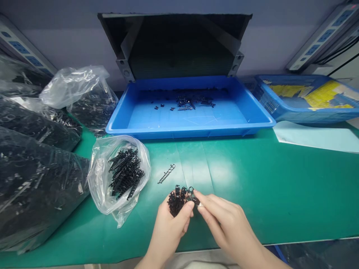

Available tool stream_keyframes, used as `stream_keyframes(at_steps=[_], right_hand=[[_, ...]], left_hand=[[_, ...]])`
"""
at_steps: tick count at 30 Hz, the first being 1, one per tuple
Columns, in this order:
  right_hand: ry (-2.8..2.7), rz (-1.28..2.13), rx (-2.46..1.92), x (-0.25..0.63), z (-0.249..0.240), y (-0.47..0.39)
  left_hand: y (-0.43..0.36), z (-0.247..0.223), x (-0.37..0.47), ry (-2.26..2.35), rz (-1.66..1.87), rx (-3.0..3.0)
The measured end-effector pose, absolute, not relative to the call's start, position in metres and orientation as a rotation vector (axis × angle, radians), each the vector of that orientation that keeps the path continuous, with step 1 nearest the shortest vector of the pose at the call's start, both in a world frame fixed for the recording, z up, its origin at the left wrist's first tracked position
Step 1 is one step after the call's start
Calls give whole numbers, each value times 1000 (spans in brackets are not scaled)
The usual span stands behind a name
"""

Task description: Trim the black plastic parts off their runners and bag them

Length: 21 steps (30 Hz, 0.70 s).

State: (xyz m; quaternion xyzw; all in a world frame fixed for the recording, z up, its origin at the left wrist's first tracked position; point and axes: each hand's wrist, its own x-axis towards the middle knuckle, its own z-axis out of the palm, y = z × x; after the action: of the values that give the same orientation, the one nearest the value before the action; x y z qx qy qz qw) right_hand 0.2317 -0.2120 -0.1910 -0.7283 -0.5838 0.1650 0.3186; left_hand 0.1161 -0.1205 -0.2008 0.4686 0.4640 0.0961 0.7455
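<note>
Near the front of the green table, my left hand (175, 224) is closed around a bunch of small black plastic parts (175, 203). One black part with a ring at its end (191, 189) stands out between my left thumb and my right hand (221, 216). My right thumb and index finger pinch its right side, close to my left fingertips. On the table just beyond my hands lies a single slim black part (166, 174). To its left, an open clear plastic bag (95, 179) holds many similar black parts (126, 172).
A blue tray (190, 132) with scattered black pieces stands at the back, below a dark panel (182, 45). Large clear bags of black parts (33, 194) crowd the left side. At the right are a blue basket (303, 114) with yellow pieces and a pale sheet (316, 137).
</note>
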Motion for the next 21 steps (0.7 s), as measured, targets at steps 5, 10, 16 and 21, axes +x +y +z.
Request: stream_keyframes(at_steps=[5, 10, 16, 21], right_hand=[[-1582, 596, -1886, 239, -185, -211], [-1633, 609, -1883, 243, -182, -210], [-1670, 627, -1892, 245, -180, -209], [-1653, 604, -1946, 242, -184, -209]], left_hand=[[-119, -196, 118, 983, 197, 983], [-117, -199, 117, 980, 196, 1008], [-118, -193, 118, 1028, 181, 1035], [-120, -191, 120, 1087, 199, 1001]])
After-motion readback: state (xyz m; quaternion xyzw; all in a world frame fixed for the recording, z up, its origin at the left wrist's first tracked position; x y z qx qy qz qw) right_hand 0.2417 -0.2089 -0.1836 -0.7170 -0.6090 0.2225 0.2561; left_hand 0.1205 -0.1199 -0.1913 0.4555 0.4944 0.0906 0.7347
